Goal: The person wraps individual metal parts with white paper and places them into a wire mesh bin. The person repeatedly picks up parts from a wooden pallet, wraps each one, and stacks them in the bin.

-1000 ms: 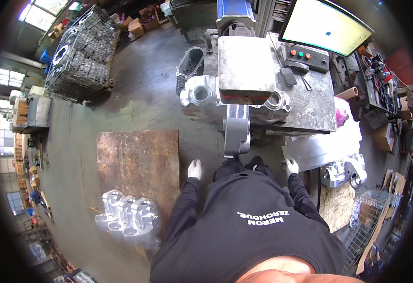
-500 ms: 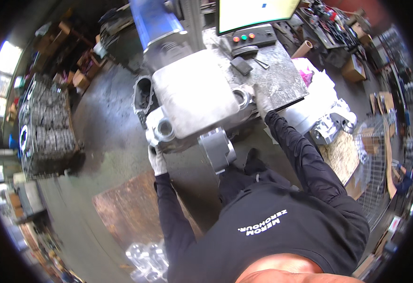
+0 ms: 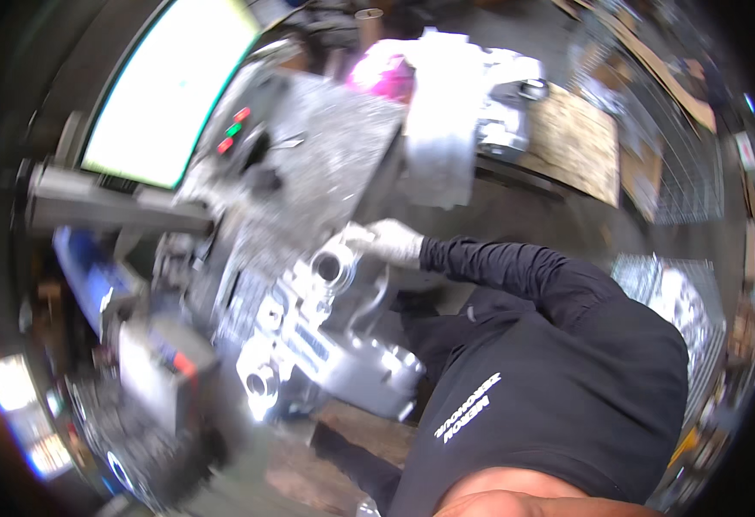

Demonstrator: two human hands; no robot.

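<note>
One hand [image 3: 388,242] on one casting [image 3: 326,336]

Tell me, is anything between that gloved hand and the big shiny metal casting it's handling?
Nothing visible. The right hand, in a light glove, rests directly on the upper end of the metal casting, by a round opening. The left hand cannot be made out; only its dark sleeve shows below the casting. The picture is motion-blurred.
</note>
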